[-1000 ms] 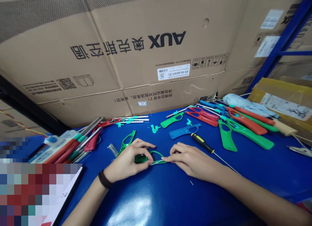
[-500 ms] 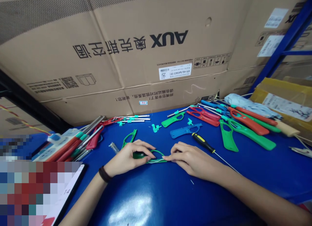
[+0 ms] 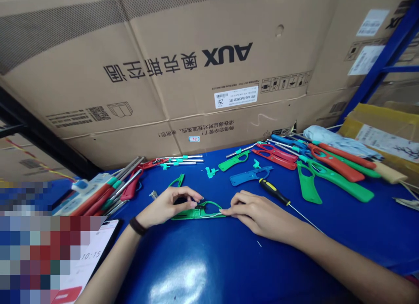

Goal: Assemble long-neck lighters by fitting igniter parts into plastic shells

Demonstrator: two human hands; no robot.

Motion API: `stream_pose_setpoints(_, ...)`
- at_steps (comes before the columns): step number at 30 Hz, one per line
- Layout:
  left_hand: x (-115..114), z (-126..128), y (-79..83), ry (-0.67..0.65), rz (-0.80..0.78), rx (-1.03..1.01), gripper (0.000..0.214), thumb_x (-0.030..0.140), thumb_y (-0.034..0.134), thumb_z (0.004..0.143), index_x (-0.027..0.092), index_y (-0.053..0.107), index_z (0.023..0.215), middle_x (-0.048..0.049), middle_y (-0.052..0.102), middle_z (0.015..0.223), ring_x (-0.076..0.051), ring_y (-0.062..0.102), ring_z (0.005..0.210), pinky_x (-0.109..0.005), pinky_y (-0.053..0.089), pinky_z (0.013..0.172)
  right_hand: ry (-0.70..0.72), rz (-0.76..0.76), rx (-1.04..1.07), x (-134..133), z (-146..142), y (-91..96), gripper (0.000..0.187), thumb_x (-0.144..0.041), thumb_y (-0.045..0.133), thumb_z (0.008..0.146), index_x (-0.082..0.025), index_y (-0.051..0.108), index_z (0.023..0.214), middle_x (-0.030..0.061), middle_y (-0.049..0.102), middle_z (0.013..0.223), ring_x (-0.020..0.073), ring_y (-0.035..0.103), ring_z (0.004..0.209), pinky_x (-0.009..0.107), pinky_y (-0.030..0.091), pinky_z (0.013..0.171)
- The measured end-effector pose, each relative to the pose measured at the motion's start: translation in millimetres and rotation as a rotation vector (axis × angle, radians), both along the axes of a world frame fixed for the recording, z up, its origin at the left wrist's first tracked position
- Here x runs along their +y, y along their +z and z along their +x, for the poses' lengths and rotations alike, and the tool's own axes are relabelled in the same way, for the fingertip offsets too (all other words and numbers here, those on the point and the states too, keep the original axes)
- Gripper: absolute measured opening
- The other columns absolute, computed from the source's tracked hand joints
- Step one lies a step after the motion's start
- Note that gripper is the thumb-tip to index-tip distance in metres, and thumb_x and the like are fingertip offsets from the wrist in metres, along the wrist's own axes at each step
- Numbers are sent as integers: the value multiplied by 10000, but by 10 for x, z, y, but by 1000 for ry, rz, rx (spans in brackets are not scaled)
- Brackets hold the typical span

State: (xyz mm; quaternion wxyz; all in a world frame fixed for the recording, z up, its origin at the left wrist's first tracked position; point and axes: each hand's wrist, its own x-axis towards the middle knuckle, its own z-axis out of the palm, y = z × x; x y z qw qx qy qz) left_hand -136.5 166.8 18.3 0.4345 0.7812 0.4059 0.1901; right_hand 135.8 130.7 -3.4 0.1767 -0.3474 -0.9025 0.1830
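A green lighter handle shell [image 3: 187,214] with an oval loop at its right end lies on the blue table, a thin white wire along its lower edge. My right hand [image 3: 250,210] pinches the loop end and the wire there. Above the shell's left part, my left hand [image 3: 170,205] has thumb and fingers curled together beside a small dark piece [image 3: 199,206]; whether they grip it is unclear. Behind my left hand, another green shell [image 3: 177,181] is partly hidden. A clear and metal small part [image 3: 153,194] lies beside it.
A black-yellow screwdriver [image 3: 273,191] lies right of my hands. Beyond are a blue shell [image 3: 246,176], a green shell [image 3: 234,161] and several lighters [image 3: 340,179]. Metal-tube lighters [image 3: 124,188] lie left, near a phone [image 3: 93,256]. A cardboard box [image 3: 183,94] stands behind.
My left hand has lifted slightly and drawn back left from the wire, uncovering more of the green shell. My right hand keeps its pinch on the loop end.
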Motion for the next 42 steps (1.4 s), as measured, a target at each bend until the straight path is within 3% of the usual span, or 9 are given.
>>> stream_pose_setpoints(11,53,-18,-58,12,-100,56,259,343,651,783,169,680,973,15,602,721,-79,431,560,-187,318,501,-5,-2,-16,-8,3,24,317,-162,462,924,-276,633,1165,49,610,974,165,567,914,278,469,770)
stream_pose_setpoints(13,36,-4,-39,-2,-62,83,236,329,630,802,168,684,968,-3,626,766,-93,471,594,-201,353,536,-3,1,-20,-4,3,26,315,-168,461,926,-279,633,1165,49,609,977,166,567,917,276,468,770)
stream_pose_setpoints(16,-28,63,-2,-56,64,97,201,286,568,852,181,684,977,-44,653,917,-143,562,778,-260,424,708,0,2,-23,2,3,16,317,-167,459,926,-284,633,1164,50,607,989,165,566,925,273,467,776)
stream_pose_setpoints(20,-125,183,5,-42,259,135,154,294,559,871,218,681,927,-27,632,912,-167,558,882,-319,381,855,0,9,-27,8,3,5,322,-163,456,927,-285,628,1171,49,603,990,164,561,933,273,465,787)
stream_pose_setpoints(26,-171,267,-11,-26,351,282,110,293,584,856,233,671,827,9,591,848,-159,535,850,-334,320,862,4,12,-45,-4,-3,16,324,-158,458,924,-278,626,1174,50,598,984,170,560,931,283,469,782)
stream_pose_setpoints(32,-181,270,47,-67,442,318,79,191,604,814,237,667,801,28,613,811,-145,533,797,-322,305,833,8,11,-19,-1,0,-7,317,-159,452,929,-274,634,1162,50,601,980,170,556,927,284,469,778)
stream_pose_setpoints(42,-210,240,83,-89,473,342,83,227,584,848,233,666,839,10,636,848,-159,549,832,-337,346,874,-1,0,-11,-3,-4,-12,312,-164,456,929,-278,637,1156,52,599,983,168,560,919,285,471,773)
